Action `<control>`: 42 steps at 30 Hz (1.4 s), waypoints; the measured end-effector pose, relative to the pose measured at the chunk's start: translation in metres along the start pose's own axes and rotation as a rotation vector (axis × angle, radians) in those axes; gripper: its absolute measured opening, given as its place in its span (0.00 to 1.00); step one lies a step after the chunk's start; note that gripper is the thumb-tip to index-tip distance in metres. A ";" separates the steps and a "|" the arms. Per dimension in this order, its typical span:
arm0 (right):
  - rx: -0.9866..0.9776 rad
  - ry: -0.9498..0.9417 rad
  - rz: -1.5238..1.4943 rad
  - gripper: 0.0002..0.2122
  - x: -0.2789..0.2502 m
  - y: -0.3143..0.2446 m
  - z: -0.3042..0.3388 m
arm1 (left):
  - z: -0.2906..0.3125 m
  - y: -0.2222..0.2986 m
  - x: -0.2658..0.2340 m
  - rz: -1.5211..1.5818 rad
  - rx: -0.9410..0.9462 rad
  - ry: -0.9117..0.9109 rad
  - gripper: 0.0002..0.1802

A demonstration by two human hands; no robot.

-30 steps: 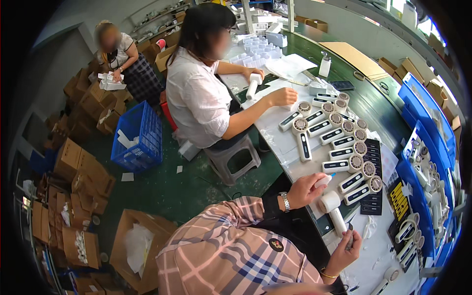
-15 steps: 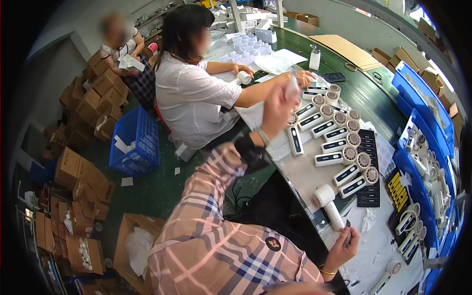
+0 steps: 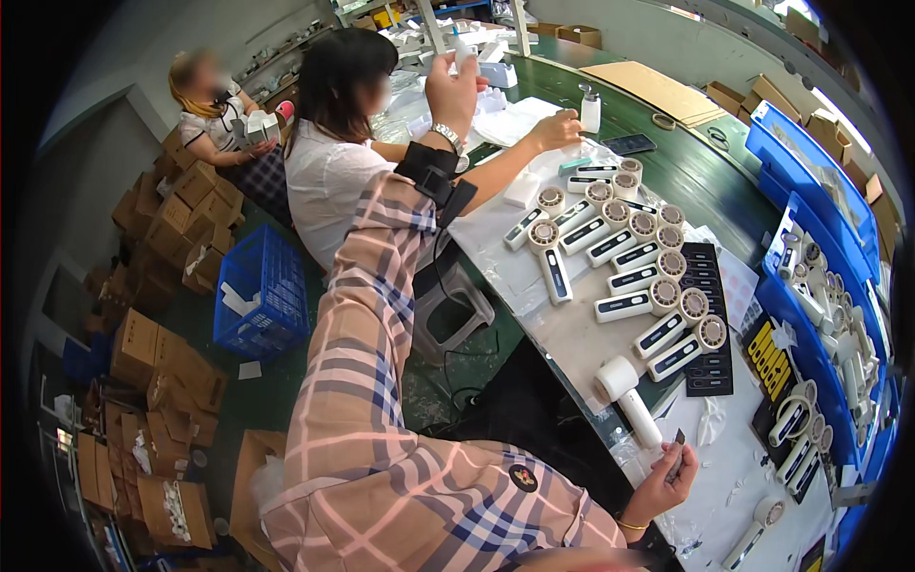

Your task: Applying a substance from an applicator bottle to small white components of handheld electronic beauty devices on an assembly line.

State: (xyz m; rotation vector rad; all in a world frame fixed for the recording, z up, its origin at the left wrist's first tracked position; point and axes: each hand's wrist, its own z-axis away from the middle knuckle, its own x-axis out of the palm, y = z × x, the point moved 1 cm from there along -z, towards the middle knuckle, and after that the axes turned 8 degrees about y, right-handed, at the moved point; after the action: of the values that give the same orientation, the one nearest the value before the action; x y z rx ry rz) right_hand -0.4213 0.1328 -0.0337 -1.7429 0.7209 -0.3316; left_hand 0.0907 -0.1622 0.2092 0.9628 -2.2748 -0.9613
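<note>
My left hand (image 3: 452, 95), raised far out above the table, grips a small pale bottle (image 3: 463, 50) with a thin bluish tip. A watch and a black strap circle that wrist. My right hand (image 3: 665, 484), low at the table's near side, pinches a small dark, flat strip (image 3: 676, 456); its exact kind is unclear. Just beyond those fingers lies a white handheld fan (image 3: 632, 402), its handle end close to my fingertips. Several more white fans (image 3: 624, 305) with dark handle panels lie in rows farther up the table.
A co-worker in white (image 3: 334, 181) sits at the left, one hand (image 3: 558, 130) over the table. Blue bins (image 3: 803, 315) of fans line the right side. A black tray (image 3: 707, 324), a phone (image 3: 631, 144) and a white bottle (image 3: 590, 110) are on the table. A blue crate (image 3: 262, 296) stands on the floor.
My left hand has risen away from the fans, up and left, with the bottle. My right hand keeps its grip near the white fan. The view has shifted slightly.
</note>
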 end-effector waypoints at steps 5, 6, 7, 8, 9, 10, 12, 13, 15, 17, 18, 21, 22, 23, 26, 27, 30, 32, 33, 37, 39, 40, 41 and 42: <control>0.013 0.016 -0.017 0.09 -0.001 0.008 0.002 | -0.006 0.004 0.006 -0.027 0.005 -0.001 0.21; 0.011 0.023 -0.021 0.09 -0.001 0.009 0.002 | -0.007 0.004 0.006 -0.025 0.009 -0.001 0.21; 0.014 0.022 -0.019 0.09 -0.001 0.009 0.002 | -0.008 0.003 0.006 -0.027 0.007 -0.002 0.21; 0.011 0.022 -0.015 0.09 0.000 0.009 0.002 | -0.008 0.002 0.006 -0.029 0.014 -0.002 0.20; 0.008 0.021 -0.011 0.09 0.000 0.009 0.003 | -0.008 0.000 0.006 -0.032 0.021 -0.003 0.20; 0.005 0.021 -0.005 0.09 0.001 0.008 0.003 | -0.008 -0.002 0.006 -0.035 0.027 -0.003 0.20; 0.008 0.012 -0.002 0.09 0.001 0.007 0.002 | -0.008 -0.006 0.004 -0.036 0.012 -0.011 0.20; 0.009 0.007 -0.007 0.10 0.002 0.007 0.002 | -0.008 -0.007 0.004 -0.034 0.006 -0.018 0.20; 0.012 0.000 -0.006 0.10 -0.001 0.007 0.003 | -0.002 -0.012 0.003 -0.034 -0.006 -0.027 0.20; 0.005 0.003 0.007 0.10 0.000 0.007 0.002 | 0.001 -0.019 0.004 -0.035 -0.017 -0.027 0.19; 0.001 0.005 0.012 0.10 0.001 0.007 0.001 | 0.003 -0.022 0.004 -0.035 -0.021 -0.026 0.19; 0.017 0.002 0.005 0.10 -0.002 0.009 0.003 | 0.011 -0.029 0.003 -0.022 -0.023 -0.052 0.19; 0.024 -0.002 0.004 0.09 -0.003 0.010 0.003 | 0.013 -0.031 0.003 -0.016 -0.026 -0.064 0.18; 0.024 -0.002 0.004 0.09 -0.003 0.010 0.003 | 0.012 -0.032 0.003 -0.016 -0.026 -0.064 0.18; 0.000 0.001 0.008 0.10 -0.002 0.009 0.002 | 0.011 -0.034 0.005 -0.030 -0.023 -0.074 0.17; 0.001 0.000 0.009 0.10 -0.002 0.009 0.002 | 0.010 -0.034 0.005 -0.030 -0.024 -0.074 0.17; 0.008 -0.002 0.004 0.09 -0.001 0.008 0.002 | 0.009 -0.035 0.003 -0.023 -0.011 -0.071 0.18; 0.012 -0.002 0.010 0.09 -0.001 0.008 0.002 | 0.007 -0.036 0.003 -0.039 -0.004 -0.068 0.18; 0.016 -0.002 0.015 0.09 -0.001 0.007 0.003 | 0.006 -0.036 0.004 -0.057 0.004 -0.065 0.18; 0.007 0.005 0.022 0.09 -0.001 0.009 0.002 | 0.002 -0.034 0.005 -0.091 0.007 -0.054 0.19; 0.001 0.009 0.024 0.09 -0.001 0.009 0.002 | 0.000 -0.032 0.006 -0.099 0.003 -0.050 0.19; -0.002 0.011 0.027 0.09 -0.001 0.008 0.003 | -0.002 -0.030 0.006 -0.095 0.008 -0.043 0.20; -0.005 0.014 0.030 0.09 0.000 0.008 0.003 | -0.004 -0.030 0.007 -0.091 0.013 -0.036 0.20; -0.008 0.017 0.033 0.09 0.000 0.008 0.003 | -0.005 -0.029 0.007 -0.087 0.018 -0.029 0.20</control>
State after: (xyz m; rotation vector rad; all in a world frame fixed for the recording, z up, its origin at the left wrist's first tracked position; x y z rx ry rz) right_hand -0.4214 0.1339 -0.0420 -1.7358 0.7631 -0.3221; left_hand 0.1018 -0.1848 0.1914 1.0693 -2.2853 -0.9984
